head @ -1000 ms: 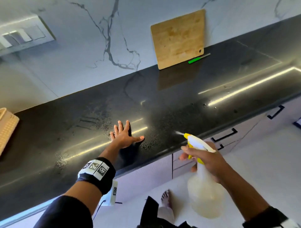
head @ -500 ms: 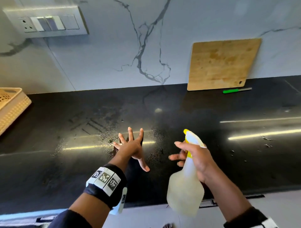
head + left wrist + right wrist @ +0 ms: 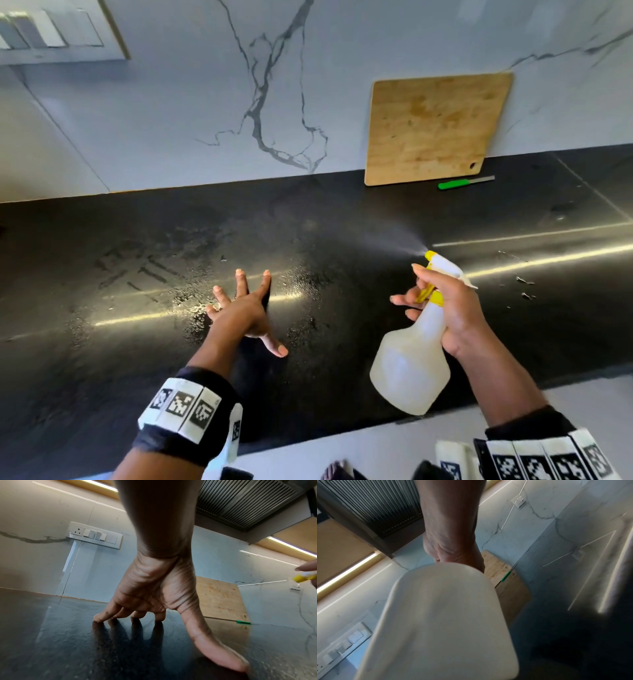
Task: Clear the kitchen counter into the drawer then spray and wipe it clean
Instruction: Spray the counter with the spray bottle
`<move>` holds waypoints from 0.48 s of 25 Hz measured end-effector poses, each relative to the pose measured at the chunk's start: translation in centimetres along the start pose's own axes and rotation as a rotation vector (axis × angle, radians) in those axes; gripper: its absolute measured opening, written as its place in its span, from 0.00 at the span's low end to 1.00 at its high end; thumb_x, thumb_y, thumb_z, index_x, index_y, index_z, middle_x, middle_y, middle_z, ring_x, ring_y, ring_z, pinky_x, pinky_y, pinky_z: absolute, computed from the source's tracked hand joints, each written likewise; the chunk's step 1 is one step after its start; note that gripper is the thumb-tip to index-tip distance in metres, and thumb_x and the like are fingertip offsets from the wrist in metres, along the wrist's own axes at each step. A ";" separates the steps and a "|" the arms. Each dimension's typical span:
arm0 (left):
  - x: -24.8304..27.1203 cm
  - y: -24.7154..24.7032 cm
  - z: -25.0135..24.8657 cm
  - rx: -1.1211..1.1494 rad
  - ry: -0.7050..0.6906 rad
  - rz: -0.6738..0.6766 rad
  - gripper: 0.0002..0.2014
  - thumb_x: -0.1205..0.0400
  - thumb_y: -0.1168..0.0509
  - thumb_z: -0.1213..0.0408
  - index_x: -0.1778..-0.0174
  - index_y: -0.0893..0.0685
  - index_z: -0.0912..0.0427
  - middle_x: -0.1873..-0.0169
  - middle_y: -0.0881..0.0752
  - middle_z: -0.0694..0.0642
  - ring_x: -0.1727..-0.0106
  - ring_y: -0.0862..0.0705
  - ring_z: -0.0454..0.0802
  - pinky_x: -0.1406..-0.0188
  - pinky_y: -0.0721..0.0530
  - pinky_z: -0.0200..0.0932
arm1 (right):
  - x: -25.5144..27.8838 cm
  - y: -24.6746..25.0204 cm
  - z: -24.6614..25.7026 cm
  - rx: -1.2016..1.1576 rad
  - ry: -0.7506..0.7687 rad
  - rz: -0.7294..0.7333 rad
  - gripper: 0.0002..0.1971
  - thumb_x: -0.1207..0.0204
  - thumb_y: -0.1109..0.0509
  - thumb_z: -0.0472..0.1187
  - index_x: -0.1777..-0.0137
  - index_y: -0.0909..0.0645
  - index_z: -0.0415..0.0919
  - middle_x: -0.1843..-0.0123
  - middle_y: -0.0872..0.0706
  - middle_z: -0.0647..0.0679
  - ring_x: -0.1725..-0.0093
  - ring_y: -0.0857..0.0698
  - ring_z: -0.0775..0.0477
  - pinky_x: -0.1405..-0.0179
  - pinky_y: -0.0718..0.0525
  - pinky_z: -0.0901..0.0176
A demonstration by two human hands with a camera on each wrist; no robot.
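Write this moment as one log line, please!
phase: spraying | right hand: squeezing spray bottle | left hand: fingertips on black counter

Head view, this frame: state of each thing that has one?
spray bottle: tilted, mist leaving the nozzle
right hand: grips the bottle's neck, fingers on the trigger
left hand: spread, fingertips on the counter
counter: droplets around the left hand
cutting board: leaning on the wall
knife: flat on the counter

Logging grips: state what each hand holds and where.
Right hand grips the spray bottle at its neck, fingers on the trigger. Left hand holds nothing; fingertips touch the counter.
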State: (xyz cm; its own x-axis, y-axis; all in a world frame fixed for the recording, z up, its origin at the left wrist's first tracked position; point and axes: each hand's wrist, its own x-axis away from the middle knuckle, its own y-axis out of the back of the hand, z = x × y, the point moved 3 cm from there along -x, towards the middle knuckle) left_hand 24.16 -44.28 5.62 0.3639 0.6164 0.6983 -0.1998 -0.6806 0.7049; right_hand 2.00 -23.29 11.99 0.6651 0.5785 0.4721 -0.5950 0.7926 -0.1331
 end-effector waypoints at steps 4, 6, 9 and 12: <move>0.0 0.3 -0.4 0.000 0.023 0.013 0.81 0.51 0.13 0.44 0.24 0.78 0.32 0.24 0.84 0.54 0.24 0.74 0.81 0.26 0.51 0.83 | 1.0 3.6 -1.3 -0.031 -0.051 -0.039 0.10 0.22 0.30 0.44 0.64 0.24 0.44 0.65 0.13 0.43 0.53 0.07 0.40 0.62 0.21 0.53; -0.3 0.2 -0.5 -0.011 0.024 0.009 0.81 0.52 0.13 0.43 0.24 0.78 0.32 0.24 0.83 0.55 0.24 0.73 0.82 0.26 0.52 0.83 | 1.6 4.4 -2.3 -0.044 -0.080 -0.057 0.12 0.22 0.30 0.44 0.66 0.25 0.44 0.71 0.17 0.44 0.59 0.08 0.40 0.67 0.19 0.57; -0.4 0.1 -0.1 0.001 0.008 -0.017 0.81 0.53 0.13 0.42 0.23 0.75 0.31 0.22 0.81 0.55 0.24 0.72 0.83 0.25 0.53 0.81 | 2.9 4.9 -3.7 -0.027 -0.101 -0.023 0.11 0.22 0.29 0.44 0.64 0.24 0.43 0.69 0.15 0.43 0.59 0.08 0.40 0.68 0.17 0.57; 0.1 -0.6 0.4 0.031 -0.033 -0.079 0.78 0.52 0.13 0.44 0.19 0.67 0.31 0.18 0.75 0.53 0.21 0.71 0.77 0.24 0.54 0.80 | 4.7 5.8 -5.2 0.089 -0.091 0.065 0.07 0.21 0.29 0.44 0.57 0.22 0.42 0.67 0.15 0.40 0.56 0.08 0.38 0.72 0.18 0.57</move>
State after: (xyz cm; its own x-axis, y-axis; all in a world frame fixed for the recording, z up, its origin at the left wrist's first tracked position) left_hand 24.70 -43.98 5.27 0.4072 0.6554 0.6361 -0.1409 -0.6430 0.7528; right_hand 4.01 -15.00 8.89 0.5827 0.6050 0.5426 -0.6757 0.7316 -0.0901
